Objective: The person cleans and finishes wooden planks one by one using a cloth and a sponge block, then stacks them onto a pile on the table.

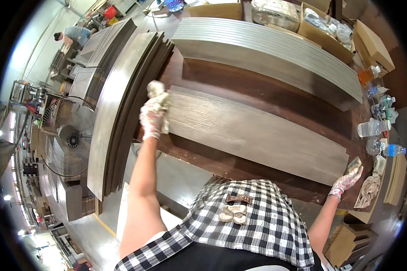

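A grey-brown wooden plank point(253, 133) lies across the dark red-brown table point(194, 156) in front of me. My left hand point(152, 119), in a patterned glove, is closed around a pale crumpled rag point(157, 97) at the plank's left end. The rag is somewhat blurred, and part of it lies along the plank's end edge. At the opposite end, my right hand point(346, 183), gloved alike, grips a small flat greyish pad point(354, 164) beside the plank's corner. The pad's exact kind cannot be made out.
Beyond the plank stands a long row of stacked planks point(267, 58); another stack point(120, 108) rises at left. Plastic bottles point(373, 128) and a crumpled cloth point(368, 190) line the right side. A fan point(70, 137) stands far left; a person point(74, 35) is in the background.
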